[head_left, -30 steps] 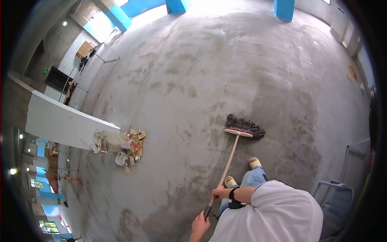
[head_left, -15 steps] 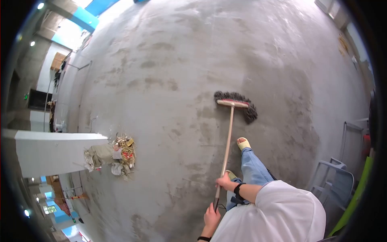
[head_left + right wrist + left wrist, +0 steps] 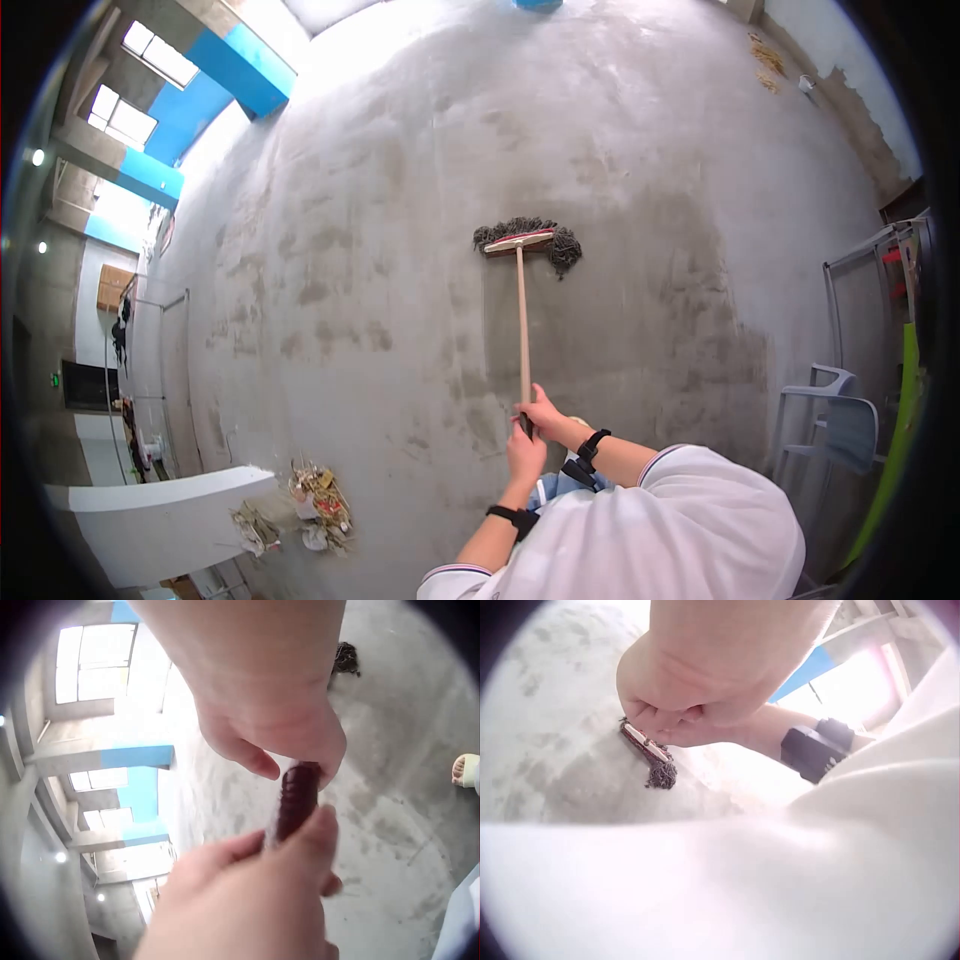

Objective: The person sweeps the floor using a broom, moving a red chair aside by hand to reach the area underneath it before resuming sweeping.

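Both hands hold a long-handled floor mop. Its pale shaft (image 3: pixel 524 325) runs forward from the hands in the head view. Dark, stringy strands (image 3: pixel 566 252) fringe the cream and red bar at the far end, down on the wet concrete. My right hand (image 3: pixel 545 413) grips the shaft ahead of the left. Close behind it, my left hand (image 3: pixel 525 455) is wrapped around the dark end grip (image 3: pixel 295 796), which the right wrist view shows between both hands. In the left wrist view the left hand (image 3: pixel 705 675) partly hides the mop head (image 3: pixel 656 754).
A darker wet patch (image 3: pixel 640 300) spreads around the mop. Debris (image 3: pixel 322 505) is heaped beside a white pillar (image 3: pixel 170 510) at lower left. On the right stand a grey-blue chair (image 3: pixel 845 430) and a metal frame (image 3: pixel 840 300). Blue columns (image 3: pixel 245 75) rise far left.
The mop has shifted leftward in the head view, and its shaft now points almost straight ahead. My hands have come closer together on the shaft. The camera has turned, and the legs are mostly hidden.
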Available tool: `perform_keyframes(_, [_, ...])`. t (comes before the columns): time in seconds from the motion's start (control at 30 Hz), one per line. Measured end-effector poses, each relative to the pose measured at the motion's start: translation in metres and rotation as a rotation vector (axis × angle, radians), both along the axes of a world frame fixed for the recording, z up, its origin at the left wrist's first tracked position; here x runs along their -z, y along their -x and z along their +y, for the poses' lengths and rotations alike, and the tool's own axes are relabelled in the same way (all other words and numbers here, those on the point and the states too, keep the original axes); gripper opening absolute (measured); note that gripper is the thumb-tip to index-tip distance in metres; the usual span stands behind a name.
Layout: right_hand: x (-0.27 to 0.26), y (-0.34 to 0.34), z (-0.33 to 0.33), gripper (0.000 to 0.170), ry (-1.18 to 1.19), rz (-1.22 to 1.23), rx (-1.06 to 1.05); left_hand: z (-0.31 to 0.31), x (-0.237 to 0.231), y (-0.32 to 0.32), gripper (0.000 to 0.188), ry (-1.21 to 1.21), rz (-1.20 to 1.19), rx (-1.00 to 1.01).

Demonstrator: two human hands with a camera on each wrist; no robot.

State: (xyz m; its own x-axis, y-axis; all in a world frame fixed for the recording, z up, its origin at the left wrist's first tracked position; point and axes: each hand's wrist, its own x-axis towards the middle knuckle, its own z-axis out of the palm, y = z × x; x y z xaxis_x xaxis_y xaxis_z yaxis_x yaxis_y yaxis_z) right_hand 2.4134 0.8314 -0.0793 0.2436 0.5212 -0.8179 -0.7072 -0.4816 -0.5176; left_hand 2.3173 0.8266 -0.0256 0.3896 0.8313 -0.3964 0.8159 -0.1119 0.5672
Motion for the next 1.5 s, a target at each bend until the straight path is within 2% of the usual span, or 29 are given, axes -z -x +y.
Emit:
perform_keyframes(0.07, [0.007, -0.028, 0.018, 0.073, -0.181, 0.177, 0.154, 0.034, -0.003, -0.043, 0.028, -0.036, -0.098, -0.031])
perform_keyframes(0.13, [-0.006, -0.059, 0.039, 0.072, -0.223, 0.160, 0.195, 0.066, -0.010, -0.076, 0.034, 0.038, 0.006, 0.023])
perform_keyframes(0.2, [-0.012, -0.085, 0.062, 0.053, -0.159, 0.104, 0.206, 0.089, -0.015, -0.103, 0.034, 0.027, 0.030, 0.052])
perform_keyframes(0.23, [-0.012, -0.095, 0.071, 0.053, -0.162, 0.094, 0.211, 0.098, -0.016, -0.113, 0.034, 0.011, 0.009, 0.085])
perform_keyframes(0.3, [-0.005, -0.111, 0.089, 0.028, -0.290, 0.091, 0.201, 0.114, -0.004, -0.122, 0.033, 0.003, -0.015, 0.119])
perform_keyframes(0.33, [-0.001, -0.116, 0.097, 0.028, -0.288, 0.080, 0.198, 0.124, 0.002, -0.126, 0.033, 0.012, -0.004, 0.121])
perform_keyframes(0.4, [0.009, -0.125, 0.121, 0.011, -0.307, 0.072, 0.248, 0.149, 0.005, -0.147, 0.033, 0.019, -0.018, 0.111])
perform_keyframes(0.47, [0.031, -0.148, 0.154, 0.013, -0.262, 0.105, 0.303, 0.171, 0.001, -0.164, 0.034, 0.039, -0.034, 0.065])
perform_keyframes(0.53, [0.051, -0.173, 0.174, 0.016, -0.259, 0.154, 0.318, 0.195, 0.034, -0.182, 0.036, 0.065, -0.035, 0.061])
perform_keyframes(0.57, [0.052, -0.189, 0.185, 0.031, -0.214, 0.157, 0.323, 0.207, 0.042, -0.196, 0.037, 0.069, -0.049, 0.048])
perform_keyframes(0.6, [0.060, -0.212, 0.199, 0.031, -0.189, 0.139, 0.312, 0.217, 0.041, -0.216, 0.038, 0.075, -0.071, 0.032])
perform_keyframes(0.63, [0.068, -0.229, 0.210, 0.042, -0.240, 0.128, 0.248, 0.228, 0.040, -0.228, 0.042, 0.060, -0.225, 0.012])
perform_keyframes(0.67, [0.075, -0.236, 0.212, 0.054, -0.282, 0.131, 0.187, 0.242, 0.021, -0.241, 0.043, 0.182, -0.200, 0.016])
perform_keyframes(0.73, [0.048, -0.242, 0.231, 0.052, -0.186, 0.064, 0.229, 0.261, 0.049, -0.254, 0.041, 0.127, -0.184, 0.083])
perform_keyframes(0.8, [0.045, -0.253, 0.242, 0.051, -0.131, -0.015, 0.280, 0.275, 0.039, -0.264, 0.041, 0.152, -0.153, 0.117])
perform_keyframes(0.83, [0.044, -0.257, 0.243, 0.041, -0.134, -0.037, 0.238, 0.278, 0.033, -0.266, 0.042, 0.163, -0.116, 0.153])
perform_keyframes(0.87, [0.046, -0.260, 0.240, 0.032, -0.138, -0.058, 0.200, 0.278, 0.035, -0.265, 0.042, 0.169, -0.117, 0.162])
perform_keyframes(0.9, [0.038, -0.259, 0.235, 0.032, -0.135, -0.064, 0.207, 0.277, 0.042, -0.262, 0.043, 0.200, -0.092, 0.291])
perform_keyframes(0.93, [0.027, -0.258, 0.226, 0.027, -0.092, -0.053, 0.085, 0.273, 0.046, -0.258, 0.044, 0.228, -0.069, 0.419])
perform_keyframes(0.97, [0.019, -0.257, 0.222, 0.023, -0.053, -0.047, -0.033, 0.275, 0.045, -0.253, 0.044, 0.225, -0.080, 0.430])
perform_keyframes(1.03, [0.018, -0.248, 0.200, 0.026, -0.045, -0.027, -0.079, 0.267, 0.036, -0.242, 0.044, 0.235, -0.006, 0.683])
perform_keyframes(1.07, [0.016, -0.245, 0.189, 0.025, -0.059, -0.022, -0.078, 0.262, 0.031, -0.238, 0.044, 0.229, -0.022, 0.697])
perform_keyframes(1.13, [-0.004, -0.231, 0.167, 0.025, -0.066, 0.010, 0.020, 0.248, 0.019, -0.230, 0.044, 0.219, -0.044, 0.885])
perform_keyframes(1.2, [-0.023, -0.217, 0.141, 0.023, -0.059, -0.014, 0.055, 0.229, -0.013, -0.222, 0.045, 0.140, -0.098, 0.931])
perform_keyframes(1.27, [-0.045, -0.201, 0.107, 0.021, -0.141, 0.078, 0.155, 0.209, -0.051, -0.216, 0.053, 0.220, 0.048, 1.106])
perform_keyframes(1.37, [-0.070, -0.170, 0.039, 0.018, -0.161, 0.056, 0.180, 0.161, -0.097, -0.191, 0.048, 0.256, 0.005, 1.148])
perform_keyframes(1.43, [-0.083, -0.144, 0.001, 0.017, -0.167, 0.060, 0.231, 0.130, -0.101, -0.169, 0.048, 0.256, 0.038, 1.198])
perform_keyframes(1.5, [-0.083, -0.097, -0.037, 0.018, -0.148, 0.089, 0.299, 0.104, -0.093, -0.136, 0.044, 0.370, 0.047, 1.335])
